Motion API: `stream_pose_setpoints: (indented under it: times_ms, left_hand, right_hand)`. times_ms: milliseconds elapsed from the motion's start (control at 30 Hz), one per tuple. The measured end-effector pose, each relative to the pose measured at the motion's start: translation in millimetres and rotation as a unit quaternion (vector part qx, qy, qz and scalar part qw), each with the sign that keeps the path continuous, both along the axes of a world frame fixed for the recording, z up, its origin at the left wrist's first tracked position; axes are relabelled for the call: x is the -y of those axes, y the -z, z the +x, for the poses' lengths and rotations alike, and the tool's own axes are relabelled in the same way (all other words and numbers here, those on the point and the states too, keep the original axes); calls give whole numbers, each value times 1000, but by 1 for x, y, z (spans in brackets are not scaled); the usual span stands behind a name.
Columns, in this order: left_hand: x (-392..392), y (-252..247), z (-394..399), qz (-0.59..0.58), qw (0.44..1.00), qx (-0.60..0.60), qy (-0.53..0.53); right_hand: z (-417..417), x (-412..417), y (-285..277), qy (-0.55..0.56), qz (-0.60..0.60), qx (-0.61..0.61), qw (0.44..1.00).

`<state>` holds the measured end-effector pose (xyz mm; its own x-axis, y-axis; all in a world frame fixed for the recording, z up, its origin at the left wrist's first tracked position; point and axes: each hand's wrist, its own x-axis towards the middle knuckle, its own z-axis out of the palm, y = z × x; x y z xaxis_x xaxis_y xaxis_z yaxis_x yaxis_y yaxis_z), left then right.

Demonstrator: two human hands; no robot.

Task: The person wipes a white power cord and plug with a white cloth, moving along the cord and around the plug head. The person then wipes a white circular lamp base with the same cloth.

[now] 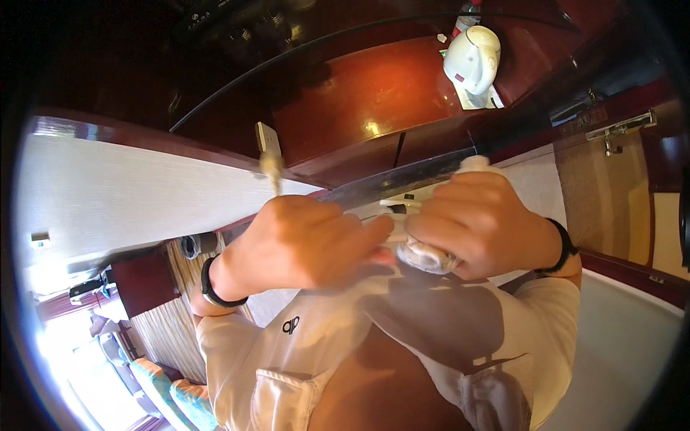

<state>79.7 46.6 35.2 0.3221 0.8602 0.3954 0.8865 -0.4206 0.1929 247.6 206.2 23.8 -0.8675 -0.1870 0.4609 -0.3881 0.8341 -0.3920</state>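
My left hand (302,245), with a black band on the wrist, is half curled at the centre. It is blurred, and whether its fingers hold anything is hidden. My right hand (474,221), also with a black wristband, is closed around a bunched whitish item (428,257), perhaps cloth. Part of this item shows below the fingers, and a pale end sticks out above the fist. The left fingertips are close to the item; contact is unclear. Just above the left hand, a pale blurred object with a thin stem or cord (273,168) appears beside a wall socket plate (268,140).
A white electric kettle (471,59) stands on a reddish wooden counter (372,86), with a bottle (467,20) behind it. A waste bin (198,245) is on the striped floor at left. Cushioned seating (161,390) lies lower left. A metal door handle (612,137) is at right.
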Motion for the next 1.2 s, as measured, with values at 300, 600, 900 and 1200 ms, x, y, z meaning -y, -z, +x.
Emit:
stream_pose_setpoints:
  times_ms: [300,600,900,1200]
  left_hand:
    - [-10,-7,2,-330,858,390,45]
    - [4,-17,10,194,943,-264,-52]
    - [5,-13,13,203,931,-303,-17]
    - [10,-11,19,215,907,-361,-31]
  right_hand:
    - [20,-5,-8,88,234,-209,945]
    - [32,-51,10,-127,-289,125,941]
    - [27,-37,4,-139,-307,224,915]
    - [8,-9,-2,-158,-439,285,838]
